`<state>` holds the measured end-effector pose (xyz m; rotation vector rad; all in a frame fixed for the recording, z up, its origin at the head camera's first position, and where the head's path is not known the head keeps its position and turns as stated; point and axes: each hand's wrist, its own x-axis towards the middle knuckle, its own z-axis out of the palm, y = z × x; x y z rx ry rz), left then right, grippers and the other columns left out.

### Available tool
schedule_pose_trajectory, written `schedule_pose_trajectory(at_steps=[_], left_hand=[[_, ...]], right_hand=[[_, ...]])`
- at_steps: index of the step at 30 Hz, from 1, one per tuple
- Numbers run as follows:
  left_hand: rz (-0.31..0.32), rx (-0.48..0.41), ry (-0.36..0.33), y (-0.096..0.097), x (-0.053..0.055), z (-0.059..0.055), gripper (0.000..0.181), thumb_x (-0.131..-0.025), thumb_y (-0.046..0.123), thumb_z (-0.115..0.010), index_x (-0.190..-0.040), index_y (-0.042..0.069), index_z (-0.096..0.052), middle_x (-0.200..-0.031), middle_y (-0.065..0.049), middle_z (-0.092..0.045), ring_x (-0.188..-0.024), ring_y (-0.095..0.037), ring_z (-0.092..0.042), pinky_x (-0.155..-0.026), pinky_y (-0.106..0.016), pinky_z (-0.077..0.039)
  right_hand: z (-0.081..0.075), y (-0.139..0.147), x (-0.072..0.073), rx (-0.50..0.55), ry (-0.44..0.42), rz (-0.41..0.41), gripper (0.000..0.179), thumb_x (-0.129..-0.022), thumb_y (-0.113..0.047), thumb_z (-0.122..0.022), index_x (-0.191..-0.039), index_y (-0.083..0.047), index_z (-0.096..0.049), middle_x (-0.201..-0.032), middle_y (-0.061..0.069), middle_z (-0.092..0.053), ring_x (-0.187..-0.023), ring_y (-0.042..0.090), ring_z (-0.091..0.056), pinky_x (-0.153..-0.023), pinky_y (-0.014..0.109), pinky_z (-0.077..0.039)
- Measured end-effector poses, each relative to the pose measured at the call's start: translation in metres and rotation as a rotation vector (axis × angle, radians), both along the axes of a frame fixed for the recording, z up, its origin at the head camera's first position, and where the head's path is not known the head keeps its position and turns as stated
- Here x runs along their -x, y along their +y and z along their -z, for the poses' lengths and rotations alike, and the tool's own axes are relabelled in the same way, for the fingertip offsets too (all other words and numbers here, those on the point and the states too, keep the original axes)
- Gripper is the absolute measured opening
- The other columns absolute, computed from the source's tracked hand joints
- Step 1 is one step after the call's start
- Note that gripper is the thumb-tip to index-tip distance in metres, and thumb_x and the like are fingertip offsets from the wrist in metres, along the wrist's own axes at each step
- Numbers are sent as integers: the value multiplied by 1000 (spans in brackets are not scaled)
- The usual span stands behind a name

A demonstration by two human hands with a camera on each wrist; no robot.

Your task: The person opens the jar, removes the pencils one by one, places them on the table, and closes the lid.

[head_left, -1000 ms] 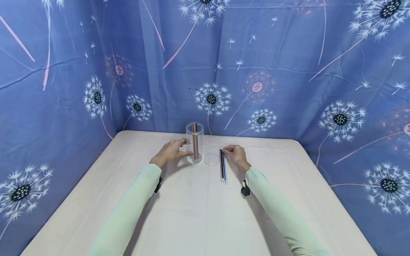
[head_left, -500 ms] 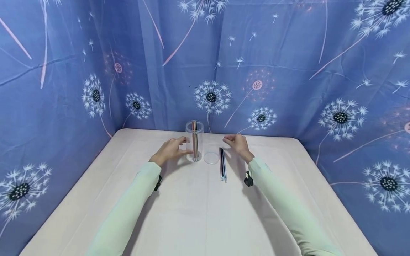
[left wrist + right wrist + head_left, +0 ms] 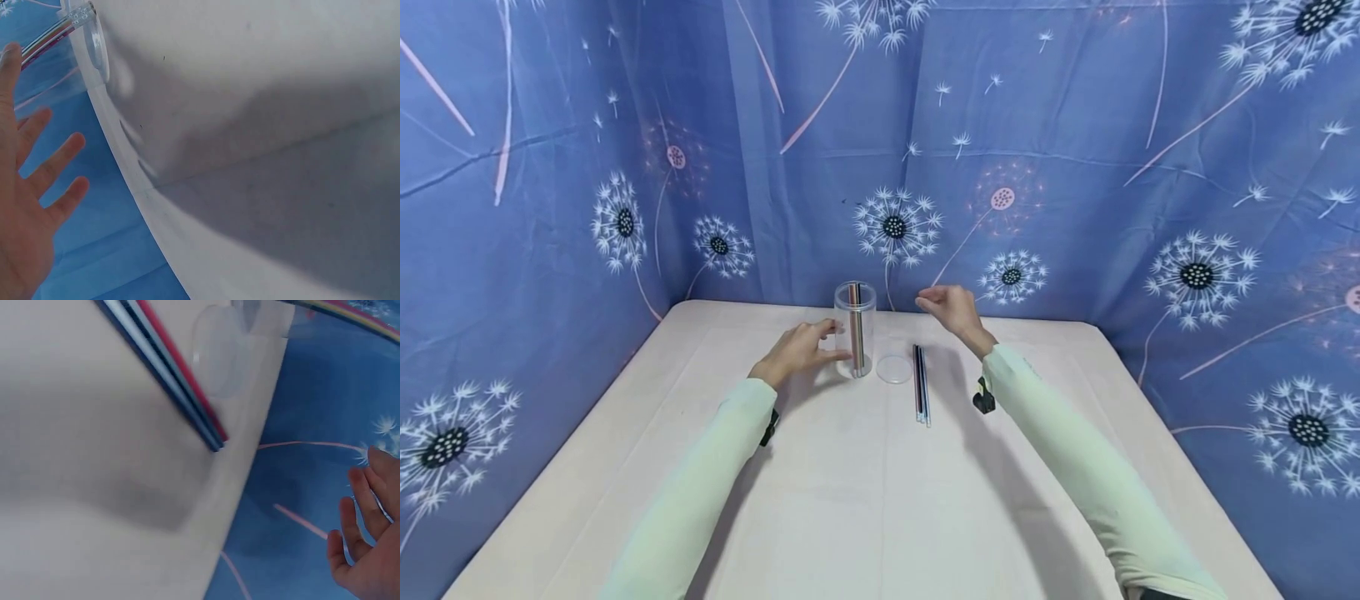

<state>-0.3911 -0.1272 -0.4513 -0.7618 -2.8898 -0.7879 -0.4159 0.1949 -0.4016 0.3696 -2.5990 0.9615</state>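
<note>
A clear plastic jar (image 3: 867, 329) stands upright near the table's far edge with several pencils (image 3: 857, 321) in it. My left hand (image 3: 797, 348) holds the jar from its left side, thumb at the front; the left wrist view shows the other fingers (image 3: 65, 152) spread. To the right lies a round clear lid (image 3: 895, 369). Several loose pencils (image 3: 921, 387) lie side by side right of the lid. My right hand (image 3: 955, 308) is raised above and behind their far ends, thumb and fingertips close together; I see no pencil between them.
A pale cloth covers the table (image 3: 850, 500). Blue curtains (image 3: 1060, 233) with a dandelion print hang close behind it and along both sides.
My right hand has risen from the far ends of the loose pencils and moved toward the curtain. The left hand, jar, lid and loose pencils have stayed in place.
</note>
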Motion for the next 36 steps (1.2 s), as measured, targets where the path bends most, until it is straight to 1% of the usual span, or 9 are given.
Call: schedule_pose_trajectory(at_steps=[4,9,14,21,24,29,36], left_hand=[[0,4,-1,0,1,1,70,-91,55,-76,-145,16,-56,-143,-10,-64,-130,-34,-62,-110,-54,-49],[8,0,5,-1,2,1,69,-91,55,-76,-144,16,-57,-144,-10,-64,-129,-35,-62,-109,-55,-50],[20,-11,0,-2,2,0,69,-91,54,-76,-145,16,-56,-145,-10,-63,-129,-36,-62,-109,-57,-49],[22,-14,8,-2,2,0,68,-91,54,-76,-144,17,-57,-143,-11,-64,-128,-36,-63,-108,-55,-50],[25,-17,10,-3,2,1,68,-91,55,-76,-144,16,-56,-144,-10,-63,-128,-36,-63,-108,-55,-50],[17,-14,13,-3,2,1,68,-91,56,-75,-144,17,-56,-145,-8,-63,-128,-36,-63,-109,-55,-50],[18,-10,20,-3,1,1,69,-91,55,-75,-144,15,-57,-143,-9,-64,-127,-35,-63,-108,-56,-51]], right_hand=[[-14,-8,-2,0,-15,3,25,-97,-26,-77,-114,-8,-80,-107,12,-79,-95,28,-76,-82,45,-62],[-28,-19,-6,-25,-14,-18,28,-98,-28,-76,-117,-8,-79,-111,11,-78,-99,28,-76,-86,43,-61],[-38,-28,-9,-44,-16,-50,31,-99,-29,-74,-120,-6,-78,-115,12,-77,-103,28,-74,-89,43,-60],[-49,-43,-11,-20,-25,-91,30,-99,-27,-75,-120,-6,-77,-116,12,-77,-106,28,-74,-95,42,-59],[-53,-50,-13,-16,-19,-108,28,-98,-27,-75,-119,-8,-78,-114,10,-78,-106,26,-75,-96,41,-59],[-59,-61,-16,-28,-12,-139,28,-99,-29,-75,-118,-10,-78,-112,8,-78,-104,24,-74,-96,40,-59],[-61,-76,-20,-21,-8,-182,27,-99,-26,-74,-117,-7,-78,-109,10,-79,-102,25,-75,-92,39,-60]])
